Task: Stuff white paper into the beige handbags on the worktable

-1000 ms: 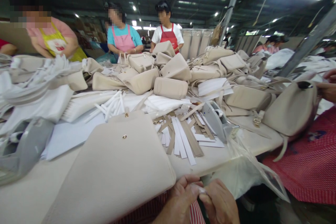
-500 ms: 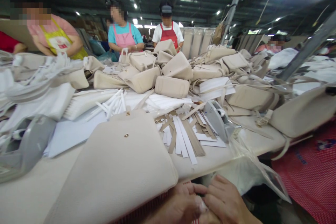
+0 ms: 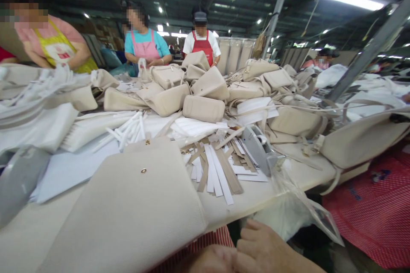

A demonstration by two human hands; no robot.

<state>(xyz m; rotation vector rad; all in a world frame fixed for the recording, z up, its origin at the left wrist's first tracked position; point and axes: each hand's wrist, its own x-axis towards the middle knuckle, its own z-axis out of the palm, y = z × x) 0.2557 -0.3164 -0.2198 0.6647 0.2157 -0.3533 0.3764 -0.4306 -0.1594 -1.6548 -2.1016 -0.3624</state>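
At the bottom edge my left hand (image 3: pixel 208 261) is blurred and partly cut off, so its fingers do not show clearly. Against it rests my right hand (image 3: pixel 264 247), its fingers curled closed; whatever they may hold is hidden. Both hands are below the table's front edge, in front of red-and-white striped cloth (image 3: pixel 216 239). Just to their left a large cream handbag (image 3: pixel 128 204) lies on the table, with a small gold-rimmed eyelet (image 3: pixel 144 171) near its top and its lower part out of the picture.
White and taupe strips (image 3: pixel 221 170) lie loose beside a grey dispenser-like object (image 3: pixel 258 147). White paper sheets (image 3: pixel 77 170) and white rolled sticks (image 3: pixel 128 130) are at left. Handbags (image 3: pixel 205 108) pile up behind. A clear plastic bag (image 3: pixel 297 204) hangs off the edge. Several co-workers stand across the table.
The view has shifted slightly, so the table's things appear further left. My left hand has dropped lower in the picture, and more striped cloth shows above it. My right hand stays curled close by.
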